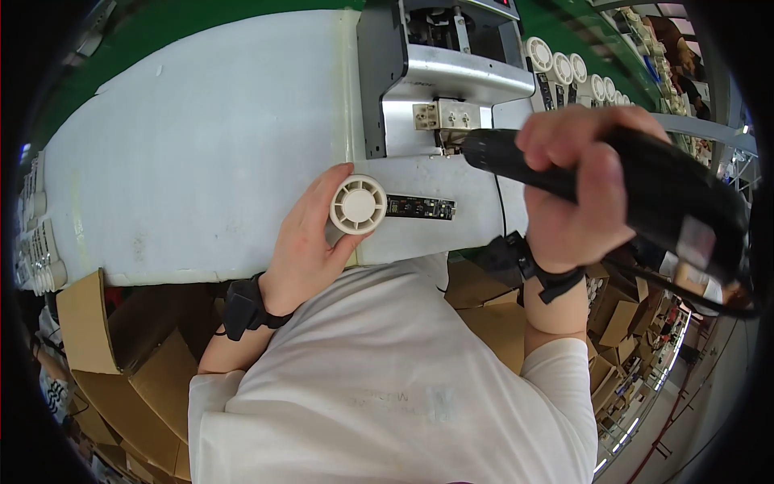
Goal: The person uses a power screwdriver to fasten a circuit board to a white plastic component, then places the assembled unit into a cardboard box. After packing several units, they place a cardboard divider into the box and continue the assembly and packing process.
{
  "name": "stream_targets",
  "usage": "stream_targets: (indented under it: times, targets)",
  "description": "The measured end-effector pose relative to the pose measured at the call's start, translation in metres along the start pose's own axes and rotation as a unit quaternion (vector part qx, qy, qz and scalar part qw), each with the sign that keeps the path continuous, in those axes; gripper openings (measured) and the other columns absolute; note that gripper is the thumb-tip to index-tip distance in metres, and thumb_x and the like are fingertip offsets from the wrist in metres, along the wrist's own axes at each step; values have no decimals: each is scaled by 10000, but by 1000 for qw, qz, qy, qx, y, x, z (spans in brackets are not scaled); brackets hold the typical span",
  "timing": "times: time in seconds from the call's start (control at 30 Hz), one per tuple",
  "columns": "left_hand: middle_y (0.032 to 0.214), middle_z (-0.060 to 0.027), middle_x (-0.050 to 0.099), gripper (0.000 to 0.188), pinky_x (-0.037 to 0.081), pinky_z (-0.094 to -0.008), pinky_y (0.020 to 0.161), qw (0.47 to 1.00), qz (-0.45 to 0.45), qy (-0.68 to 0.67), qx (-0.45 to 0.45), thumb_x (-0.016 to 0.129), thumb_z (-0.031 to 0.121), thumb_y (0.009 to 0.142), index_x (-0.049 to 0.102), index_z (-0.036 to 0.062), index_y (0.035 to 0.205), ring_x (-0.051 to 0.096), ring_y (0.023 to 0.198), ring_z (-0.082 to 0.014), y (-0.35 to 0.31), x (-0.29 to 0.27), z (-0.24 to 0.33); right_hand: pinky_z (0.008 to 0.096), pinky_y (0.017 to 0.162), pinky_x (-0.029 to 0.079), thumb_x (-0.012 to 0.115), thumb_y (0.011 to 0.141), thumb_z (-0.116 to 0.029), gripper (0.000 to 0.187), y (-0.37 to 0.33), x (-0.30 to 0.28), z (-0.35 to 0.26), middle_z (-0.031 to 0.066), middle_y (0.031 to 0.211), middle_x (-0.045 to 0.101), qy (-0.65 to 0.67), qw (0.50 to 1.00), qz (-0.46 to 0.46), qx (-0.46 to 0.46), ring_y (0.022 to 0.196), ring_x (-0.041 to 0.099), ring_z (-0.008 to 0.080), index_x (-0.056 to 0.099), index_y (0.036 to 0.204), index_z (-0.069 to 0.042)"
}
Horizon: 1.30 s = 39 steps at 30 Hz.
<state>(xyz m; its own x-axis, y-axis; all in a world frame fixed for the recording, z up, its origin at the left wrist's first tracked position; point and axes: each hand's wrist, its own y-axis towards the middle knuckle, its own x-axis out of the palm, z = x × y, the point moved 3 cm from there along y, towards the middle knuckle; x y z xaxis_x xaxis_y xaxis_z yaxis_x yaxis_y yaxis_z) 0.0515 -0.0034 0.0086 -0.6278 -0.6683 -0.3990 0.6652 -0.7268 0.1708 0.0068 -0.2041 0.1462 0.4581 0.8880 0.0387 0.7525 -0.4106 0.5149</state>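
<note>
At the middle of the bench, my left hand (308, 234) curves round a round cream-white plastic fan head (358, 206) with a spoked grille, thumb and fingers at its rim. A narrow black circuit board (421, 207) sticks out from it to the right, lying over the bench. My right hand (582, 177) is wrapped round a long black corded handheld tool (685, 189), raised to the right. Its exact kind I cannot make out. The tool's slotted end points left, overlapping in view the front of a silver-grey bench machine (468, 68) with a metal block (455, 115).
Several similar fan heads with boards (562, 68) stand in a row behind the machine on the right. More white parts (40, 250) lie at the far left edge. Open cardboard boxes (86, 327) stand below the white bench (201, 145). A dark cable (500, 202) hangs near the machine.
</note>
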Motion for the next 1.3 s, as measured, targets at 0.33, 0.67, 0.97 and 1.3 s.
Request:
stream_targets:
  times: [0.33, 0.67, 0.97, 1.3]
  targets:
    - [1334, -194, 468, 675, 435, -406, 965, 1000, -9, 6, 19, 704, 58, 775, 350, -11, 1345, 496, 1180, -381, 2, 0, 3, 365, 609, 451, 574, 863, -120, 236, -5, 3, 4, 70, 700, 503, -46, 995, 3, 84, 601, 498, 185, 458, 1055, -46]
    - [1354, -166, 472, 686, 429, -376, 976, 1000, -9, -2, -3, 703, 40, 768, 361, 18, 1362, 516, 1191, -322, 3, 0, 1, 359, 610, 461, 628, 870, -165, 363, -35, 13, 1, 62, 708, 514, -67, 991, -93, 75, 608, 498, 166, 392, 1129, -70]
    - [1327, -185, 471, 682, 439, -405, 953, 1000, -11, 0, 6, 708, 26, 751, 358, 3, 1335, 500, 1166, -381, 3, 0, 5, 359, 596, 475, 648, 858, -131, 369, -40, 21, 18, 70, 718, 521, -48, 996, -55, 57, 588, 499, 163, 388, 1111, -68]
    - [1295, -186, 489, 676, 448, -408, 923, 1000, -8, -2, 9, 711, 33, 750, 361, 4, 1328, 517, 1130, -385, 4, -1, 4, 347, 582, 481, 672, 830, -105, 387, -37, 31, 24, 82, 730, 532, -47, 993, -86, 67, 575, 499, 163, 384, 1085, -70]
